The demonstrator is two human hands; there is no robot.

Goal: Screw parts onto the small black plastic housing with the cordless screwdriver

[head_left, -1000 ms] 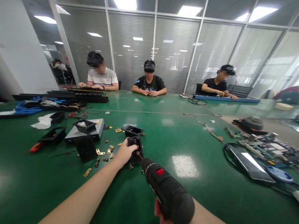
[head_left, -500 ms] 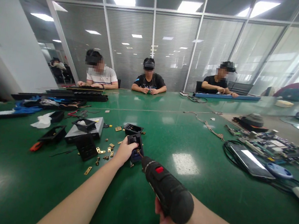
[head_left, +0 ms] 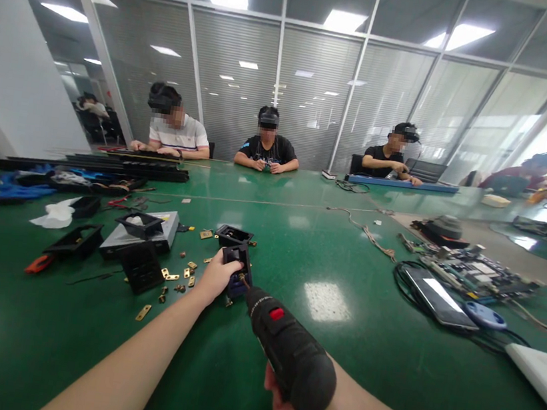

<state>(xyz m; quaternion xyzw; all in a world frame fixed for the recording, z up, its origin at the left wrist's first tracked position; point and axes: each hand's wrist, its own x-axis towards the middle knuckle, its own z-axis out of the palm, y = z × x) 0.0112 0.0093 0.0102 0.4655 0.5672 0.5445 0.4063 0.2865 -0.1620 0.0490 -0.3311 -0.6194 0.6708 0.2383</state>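
Note:
My left hand is closed on a small black socket housing, its thumb pressed inside the frame. My right hand grips the handle of a black power drill with a red switch on top. The drill's bit points into the housing; whether it sits on a screw is too small to tell. Just beyond, another black housing lies on the table. Left of my left hand are several brass plates and small screws.
A silver metal box with black frames on and around it stands left. A phone, cable, circuit board and white power strip lie right. Several people sit across the green table, one holding a blue bar.
The whole view has shifted slightly, so things appear further left. My hands, the housing and the drill keep the same arrangement, the bit still in the housing.

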